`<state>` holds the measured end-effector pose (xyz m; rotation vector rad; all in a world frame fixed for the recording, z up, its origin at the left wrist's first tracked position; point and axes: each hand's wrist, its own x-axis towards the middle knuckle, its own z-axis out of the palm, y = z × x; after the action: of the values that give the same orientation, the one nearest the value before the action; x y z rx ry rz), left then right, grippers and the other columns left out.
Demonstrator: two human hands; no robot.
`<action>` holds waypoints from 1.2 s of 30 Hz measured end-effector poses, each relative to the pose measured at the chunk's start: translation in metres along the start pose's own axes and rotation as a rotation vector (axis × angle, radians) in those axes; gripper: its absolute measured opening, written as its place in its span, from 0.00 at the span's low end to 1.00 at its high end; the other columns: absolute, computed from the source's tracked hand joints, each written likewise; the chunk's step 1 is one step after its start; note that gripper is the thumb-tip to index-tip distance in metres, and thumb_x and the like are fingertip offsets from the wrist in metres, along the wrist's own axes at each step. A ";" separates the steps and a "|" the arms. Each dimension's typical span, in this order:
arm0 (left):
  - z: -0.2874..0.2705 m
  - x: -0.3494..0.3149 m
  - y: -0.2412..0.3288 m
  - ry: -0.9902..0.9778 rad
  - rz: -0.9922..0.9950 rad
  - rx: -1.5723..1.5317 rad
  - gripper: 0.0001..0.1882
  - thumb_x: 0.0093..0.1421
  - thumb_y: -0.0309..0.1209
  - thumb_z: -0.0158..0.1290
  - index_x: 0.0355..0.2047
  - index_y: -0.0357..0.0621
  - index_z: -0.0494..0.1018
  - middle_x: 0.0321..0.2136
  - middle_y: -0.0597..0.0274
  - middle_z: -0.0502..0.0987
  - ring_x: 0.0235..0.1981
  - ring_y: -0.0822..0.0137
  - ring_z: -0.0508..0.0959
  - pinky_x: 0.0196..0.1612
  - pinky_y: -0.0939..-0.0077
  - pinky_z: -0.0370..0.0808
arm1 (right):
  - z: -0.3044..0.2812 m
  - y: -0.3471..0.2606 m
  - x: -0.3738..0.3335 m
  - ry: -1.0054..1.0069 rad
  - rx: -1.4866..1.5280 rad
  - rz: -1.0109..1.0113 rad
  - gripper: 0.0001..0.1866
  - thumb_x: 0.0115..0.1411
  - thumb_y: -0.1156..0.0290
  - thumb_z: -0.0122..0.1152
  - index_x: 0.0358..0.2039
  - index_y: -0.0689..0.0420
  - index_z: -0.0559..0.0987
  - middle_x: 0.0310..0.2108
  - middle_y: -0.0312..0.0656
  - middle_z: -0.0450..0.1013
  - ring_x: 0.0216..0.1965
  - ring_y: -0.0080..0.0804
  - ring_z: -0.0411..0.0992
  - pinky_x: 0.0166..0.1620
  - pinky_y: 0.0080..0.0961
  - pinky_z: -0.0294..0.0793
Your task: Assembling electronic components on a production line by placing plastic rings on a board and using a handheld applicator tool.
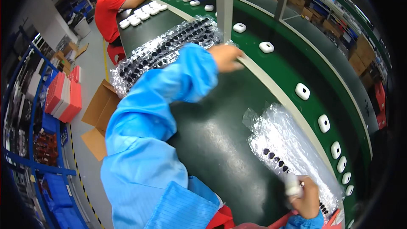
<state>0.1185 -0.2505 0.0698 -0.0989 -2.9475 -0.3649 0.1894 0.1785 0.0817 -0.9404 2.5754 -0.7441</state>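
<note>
My left arm, in a blue sleeve, stretches across the dark green table. My left hand (227, 58) is at the pale rail beside the conveyor, blurred by motion, so its fingers do not show clearly. Close to it lies clear bubbly plastic with rows of black round parts (163, 51). My right hand (306, 197) is closed around a blurred white rounded housing (292, 185) at the lower right. Under and beside that hand, a clear plastic sheet (282, 133) carries a row of small black parts (275, 159).
White rounded housings (302, 91) with dark oval spots stand spaced along the green conveyor (280, 70). More white housings (143, 13) are grouped at the far table end, near a person in red (111, 10). A metal post (224, 8) rises by the rail. An open cardboard box (99, 110) sits left.
</note>
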 end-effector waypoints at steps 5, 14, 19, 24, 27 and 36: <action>-0.006 -0.025 -0.096 -0.020 -0.235 -0.035 0.16 0.49 0.34 0.54 0.39 0.42 0.72 0.32 0.54 0.76 0.35 0.61 0.76 0.41 0.72 0.72 | 0.053 -0.033 -0.001 -0.097 -0.068 -0.072 0.21 0.33 0.73 0.66 0.31 0.59 0.72 0.26 0.46 0.71 0.27 0.44 0.72 0.31 0.31 0.71; 0.052 0.015 -0.088 0.316 -0.142 0.022 0.12 0.49 0.33 0.51 0.33 0.40 0.74 0.32 0.47 0.74 0.36 0.54 0.75 0.41 0.64 0.71 | 0.047 -0.061 0.004 -0.079 -0.176 -0.098 0.25 0.33 0.64 0.70 0.32 0.59 0.72 0.31 0.42 0.70 0.32 0.40 0.68 0.34 0.31 0.68; 0.068 0.056 -0.069 0.085 -0.365 0.305 0.12 0.50 0.32 0.51 0.34 0.39 0.71 0.33 0.47 0.72 0.35 0.50 0.74 0.38 0.61 0.72 | 0.043 -0.056 0.007 0.024 -0.147 -0.145 0.22 0.35 0.64 0.69 0.31 0.59 0.73 0.28 0.42 0.70 0.27 0.37 0.69 0.30 0.27 0.69; 0.078 0.033 -0.081 0.211 -0.271 0.376 0.10 0.46 0.29 0.55 0.30 0.40 0.73 0.33 0.50 0.69 0.38 0.53 0.72 0.39 0.63 0.71 | 0.033 -0.043 0.018 -0.027 0.120 -0.096 0.16 0.41 0.71 0.66 0.32 0.60 0.75 0.26 0.42 0.70 0.24 0.30 0.70 0.21 0.20 0.70; 0.060 0.021 -0.059 0.257 -0.228 0.180 0.07 0.46 0.25 0.52 0.28 0.41 0.73 0.33 0.53 0.69 0.38 0.55 0.72 0.39 0.63 0.71 | 0.027 -0.035 0.024 -0.034 0.237 -0.032 0.16 0.42 0.72 0.65 0.34 0.59 0.74 0.28 0.41 0.71 0.26 0.26 0.70 0.23 0.18 0.69; 0.009 -0.022 0.139 0.069 0.491 -0.540 0.08 0.45 0.24 0.58 0.25 0.39 0.70 0.32 0.62 0.72 0.31 0.70 0.74 0.23 0.83 0.70 | 0.036 -0.029 0.058 0.204 0.852 -0.045 0.37 0.44 0.75 0.63 0.53 0.57 0.53 0.51 0.47 0.56 0.45 0.34 0.65 0.41 0.24 0.69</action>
<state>0.1505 -0.1144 0.0898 -0.8308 -2.5508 -1.0328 0.1770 0.1081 0.0628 -0.6463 2.0164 -1.8115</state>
